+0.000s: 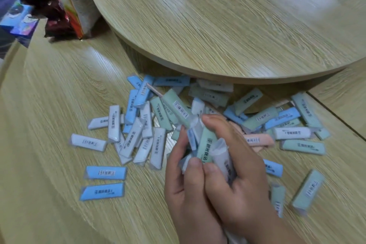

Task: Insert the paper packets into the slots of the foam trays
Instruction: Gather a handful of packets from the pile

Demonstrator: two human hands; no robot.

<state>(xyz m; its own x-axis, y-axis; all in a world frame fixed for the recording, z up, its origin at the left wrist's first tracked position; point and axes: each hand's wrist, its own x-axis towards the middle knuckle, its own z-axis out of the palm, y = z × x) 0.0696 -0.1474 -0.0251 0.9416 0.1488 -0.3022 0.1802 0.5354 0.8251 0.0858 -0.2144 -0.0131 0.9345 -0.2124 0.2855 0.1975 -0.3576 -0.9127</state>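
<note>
Many small paper packets in white, blue, green and pink lie scattered in a pile [198, 117] on the light wooden surface. My left hand [186, 190] and my right hand [235, 180] come together at the lower middle, both curled round a bunch of packets [206, 144]; a green one stands out among them, with white and blue ones beside it. Two blue packets [105, 182] lie apart at the lower left. No foam tray is in view.
A raised round wooden tabletop [217, 16] overhangs the back of the pile and hides some packets under its edge. At the far left stand colourful bags [65, 6] and a blue box [19, 20]. A thin wooden stick [154, 90] lies among the packets.
</note>
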